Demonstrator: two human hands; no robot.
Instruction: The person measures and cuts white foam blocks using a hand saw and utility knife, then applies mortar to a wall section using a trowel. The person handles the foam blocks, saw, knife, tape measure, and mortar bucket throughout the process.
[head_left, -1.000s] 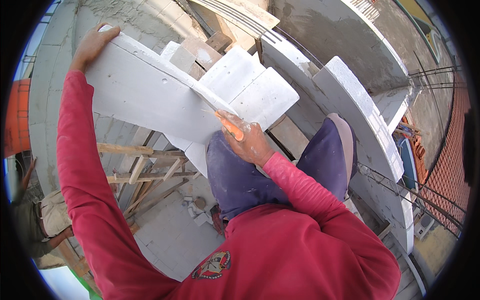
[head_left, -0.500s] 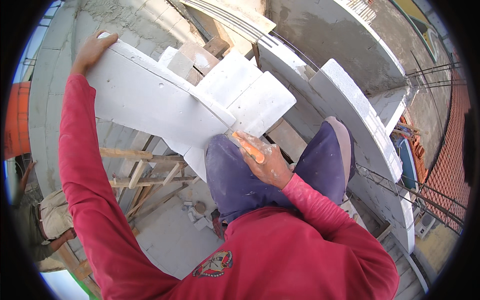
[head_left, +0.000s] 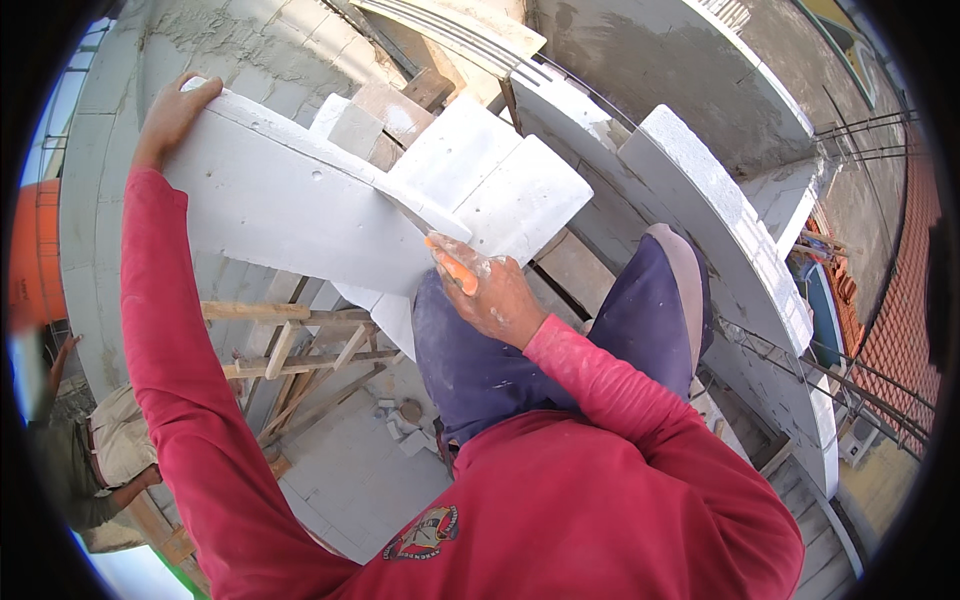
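Observation:
A long white lightweight block (head_left: 290, 205) lies tilted in front of me, its right end against my knee. Around its far left top corner my left hand (head_left: 178, 115) is closed, arm stretched out. My right hand (head_left: 495, 298) grips the orange handle (head_left: 458, 272) of a handsaw, fingers wrapped round it. The thin saw blade (head_left: 405, 208) runs away from the handle and sits at the block's upper edge near its right end; how deep it has cut is hidden. More white blocks (head_left: 515, 190) lie flat beneath and behind that end.
A tall white block wall (head_left: 720, 210) curves along my right, with steel rebar (head_left: 870, 405) beyond. Below on the left stands a wooden trestle (head_left: 300, 340), over a floor with rubble (head_left: 400, 425). Another person (head_left: 115, 440) stands at the lower left. Grey plastered blockwork (head_left: 240, 45) lies ahead.
My right hand has pushed the saw forward and left, so less blade shows between handle and block. My left hand keeps its hold on the block; the view has shifted slightly.

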